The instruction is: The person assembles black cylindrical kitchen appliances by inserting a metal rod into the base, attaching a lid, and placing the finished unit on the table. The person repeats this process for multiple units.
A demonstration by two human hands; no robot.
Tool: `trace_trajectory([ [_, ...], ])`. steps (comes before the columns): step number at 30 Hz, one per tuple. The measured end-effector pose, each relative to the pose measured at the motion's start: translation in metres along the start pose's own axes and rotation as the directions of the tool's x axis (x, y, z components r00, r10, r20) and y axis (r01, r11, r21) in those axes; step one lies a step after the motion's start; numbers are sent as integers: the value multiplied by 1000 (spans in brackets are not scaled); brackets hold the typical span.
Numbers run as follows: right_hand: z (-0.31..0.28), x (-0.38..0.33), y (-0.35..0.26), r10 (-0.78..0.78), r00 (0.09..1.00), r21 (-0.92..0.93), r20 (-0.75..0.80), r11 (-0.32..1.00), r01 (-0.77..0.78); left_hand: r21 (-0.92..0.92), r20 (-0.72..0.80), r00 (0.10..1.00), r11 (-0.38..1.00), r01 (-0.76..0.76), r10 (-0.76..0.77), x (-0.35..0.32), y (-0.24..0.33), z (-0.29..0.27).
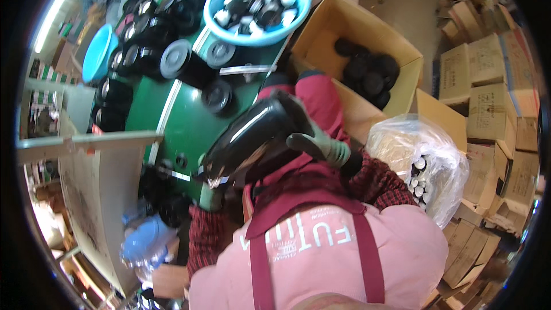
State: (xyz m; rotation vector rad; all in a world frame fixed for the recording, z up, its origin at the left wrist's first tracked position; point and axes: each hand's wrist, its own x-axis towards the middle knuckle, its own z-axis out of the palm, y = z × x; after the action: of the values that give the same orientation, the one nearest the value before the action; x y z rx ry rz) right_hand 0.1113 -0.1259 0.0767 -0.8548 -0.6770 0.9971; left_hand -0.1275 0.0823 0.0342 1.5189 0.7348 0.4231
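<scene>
A large, glossy black, rounded vessel (252,135) lies tilted across my lap, over a maroon apron. My right hand (321,144), in a grey-green glove with dark fingers, is closed on its upper right end, the thumb pointing left along it. At the lower left end, my left hand (211,196), gloved too, grips the vessel from beneath; the vessel hides most of its fingers. Left of the vessel is a green conveyor-like table (189,112). On it stand a black cylinder with a grey lid (178,60) and a round dark lid (218,96).
A blue basin (258,41) of white and black caps stands at the far table end. Right of it, an open carton (396,43) holds round black parts. A plastic-lined box (447,181) sits by my right elbow. Stacked cartons (488,109) line the right; a pale board (106,206) stands left.
</scene>
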Motion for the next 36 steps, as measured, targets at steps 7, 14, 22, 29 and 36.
trace_trajectory([
  [7, -34, 8, -30, 414, 879, -41, 234, 908, -417, -52, 205, 967, 988, -146, 154, 10, -50, -44],
  [14, -89, -10, 20, 559, 806, -224, 197, 826, -518, 414, 243, 831, 721, -555, 500, 15, 88, 24],
  [22, -36, 2, -24, -65, 987, -591, 146, 795, 139, 349, 215, 873, 801, -487, 437, 9, 40, 40],
  [29, -74, -4, 24, 253, 964, -170, 83, 957, -236, 441, 333, 800, 668, -600, 499, 17, 93, 38],
  [36, -17, -4, 5, -231, 969, -423, 91, 872, 248, 192, 154, 944, 928, -319, 293, 25, 1, 22],
])
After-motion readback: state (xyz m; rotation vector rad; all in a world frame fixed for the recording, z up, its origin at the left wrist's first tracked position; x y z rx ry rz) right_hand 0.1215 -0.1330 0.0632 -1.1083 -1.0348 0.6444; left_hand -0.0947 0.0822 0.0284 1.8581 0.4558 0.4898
